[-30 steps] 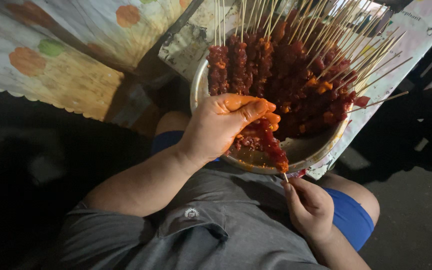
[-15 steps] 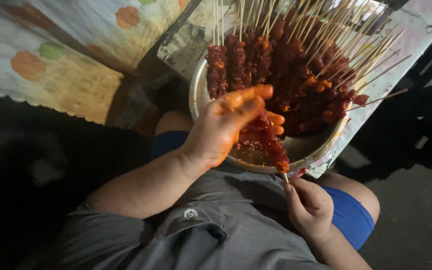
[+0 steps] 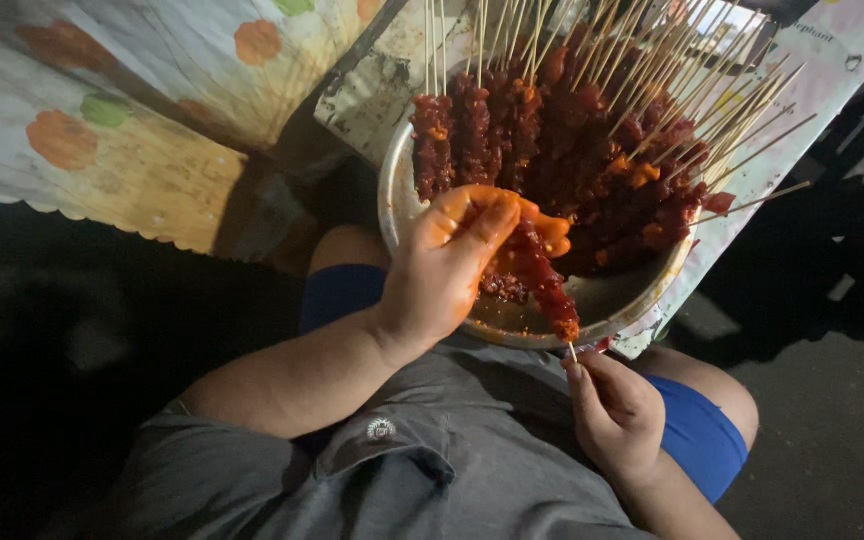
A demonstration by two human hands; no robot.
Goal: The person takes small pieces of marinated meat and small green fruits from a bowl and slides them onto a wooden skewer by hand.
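Lengthwise, skewer (image 3: 542, 285) slanting from right hand (image 3: 617, 415) toward bowl (image 3: 612, 305).

Flowered tablecloth (image 3: 132, 130) hanging at left, grey shirt (image 3: 392, 470), blue shorts (image 3: 697, 440), dark floor (image 3: 832, 440)

You are looking at a dim, night-time scene lit by one warm source from above and ahead. The light falls brightest on the skewers (image 3: 592, 150) and on the patterned cloth (image 3: 132, 120) at the upper left, and it gives a soft sheen on the bare wall of the bowl (image 3: 612, 300). Your left hand (image 3: 452, 265) catches it too, with a wet orange gloss on the fingers. Your right hand (image 3: 617, 415) sits in duller light below the bowl's near rim. The left side and the lower right corner sink into near black, and detail is lost there. The dark parts are grainy. The skewer tips towards the top edge look slightly soft.
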